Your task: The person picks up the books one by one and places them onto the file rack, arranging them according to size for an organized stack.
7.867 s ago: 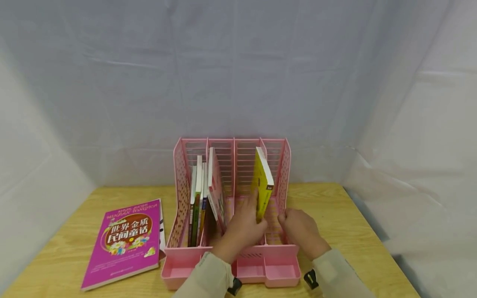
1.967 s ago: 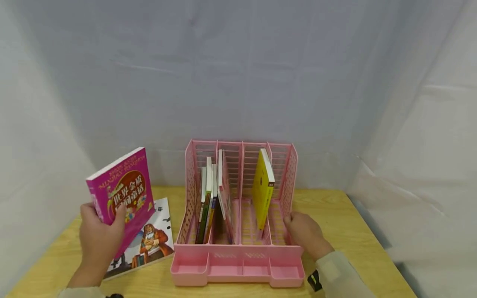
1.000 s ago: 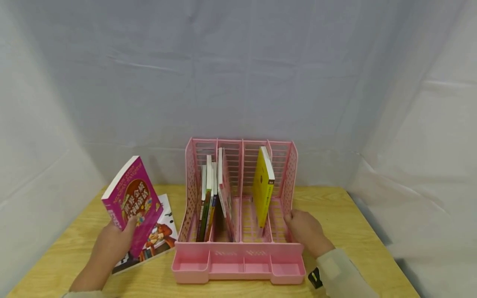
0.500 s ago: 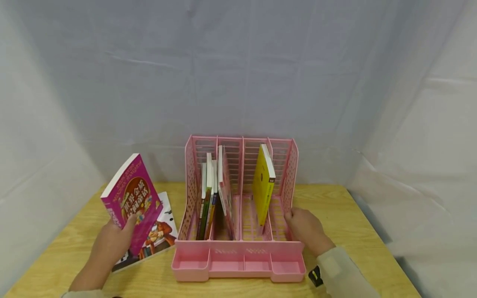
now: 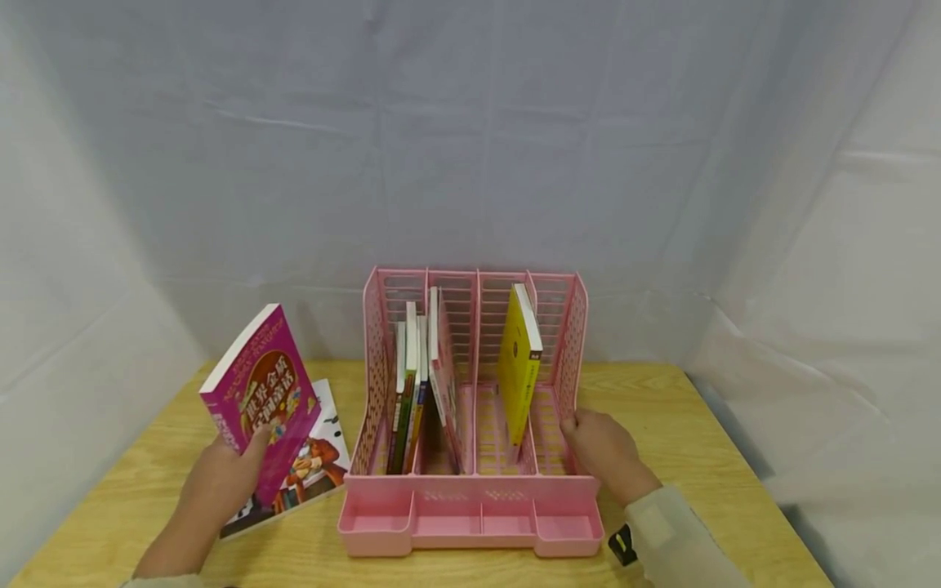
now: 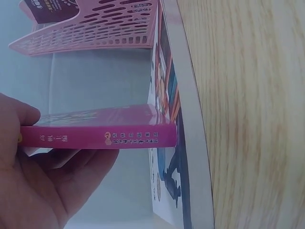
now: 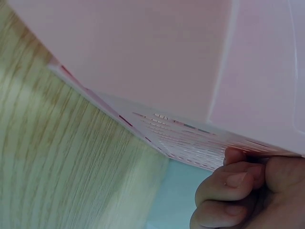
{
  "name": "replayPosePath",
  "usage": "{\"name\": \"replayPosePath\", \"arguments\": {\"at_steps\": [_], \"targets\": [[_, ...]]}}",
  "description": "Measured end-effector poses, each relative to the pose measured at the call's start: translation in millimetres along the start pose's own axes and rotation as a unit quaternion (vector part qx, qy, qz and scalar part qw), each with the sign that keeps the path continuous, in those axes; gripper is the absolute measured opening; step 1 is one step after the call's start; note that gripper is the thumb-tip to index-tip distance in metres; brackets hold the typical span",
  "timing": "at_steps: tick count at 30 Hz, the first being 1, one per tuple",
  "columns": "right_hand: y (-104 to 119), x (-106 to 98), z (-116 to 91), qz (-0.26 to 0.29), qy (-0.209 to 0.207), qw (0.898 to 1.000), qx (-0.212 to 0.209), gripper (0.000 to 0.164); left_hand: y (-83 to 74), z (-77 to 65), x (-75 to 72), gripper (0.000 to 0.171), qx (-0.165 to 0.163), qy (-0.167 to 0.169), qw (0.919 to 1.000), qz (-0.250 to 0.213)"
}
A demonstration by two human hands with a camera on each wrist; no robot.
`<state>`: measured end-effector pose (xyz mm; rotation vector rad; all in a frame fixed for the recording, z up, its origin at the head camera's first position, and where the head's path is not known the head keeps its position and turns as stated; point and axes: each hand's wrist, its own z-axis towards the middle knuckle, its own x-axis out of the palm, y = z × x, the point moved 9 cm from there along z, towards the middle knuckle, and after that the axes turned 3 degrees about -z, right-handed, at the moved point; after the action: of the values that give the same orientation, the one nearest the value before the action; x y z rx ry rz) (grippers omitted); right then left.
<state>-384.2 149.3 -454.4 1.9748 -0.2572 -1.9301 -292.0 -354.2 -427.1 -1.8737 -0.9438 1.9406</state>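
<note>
My left hand (image 5: 224, 482) holds a thick magenta book (image 5: 275, 392) by its spine side, thumb on the cover. The book stands tilted over a white picture book (image 5: 323, 457) lying on the table; in the left wrist view the lower end of its spine (image 6: 138, 136) appears to touch that cover. My right hand (image 5: 603, 449) grips the right side wall of a pink file rack (image 5: 470, 486); in the right wrist view its fingers (image 7: 224, 186) are curled at the perforated wall. A yellow book (image 5: 520, 367) stands in the rack's third compartment, leaning right.
Several thin books (image 5: 408, 392) stand in the rack's left compartment. A pink-covered book (image 5: 443, 384) leans in the second one. Shallow trays (image 5: 507, 523) run along the rack's front. Pale sheeting (image 5: 470, 147) hangs behind the wooden table (image 5: 662, 425).
Earlier my left hand was at the yellow book; since then it has raised the magenta book off the picture book and tilted it up. Over the last second almost nothing has moved.
</note>
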Motion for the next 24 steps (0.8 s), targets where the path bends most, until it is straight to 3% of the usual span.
{"name": "replayPosePath", "arguments": {"at_steps": [24], "targets": [[2.0,1.8,-2.8,0.024,0.012,1.000,0.008,0.037,1.5,-8.2,-3.7,0.081,-0.001,-0.024,0.9997,0.000]]}}
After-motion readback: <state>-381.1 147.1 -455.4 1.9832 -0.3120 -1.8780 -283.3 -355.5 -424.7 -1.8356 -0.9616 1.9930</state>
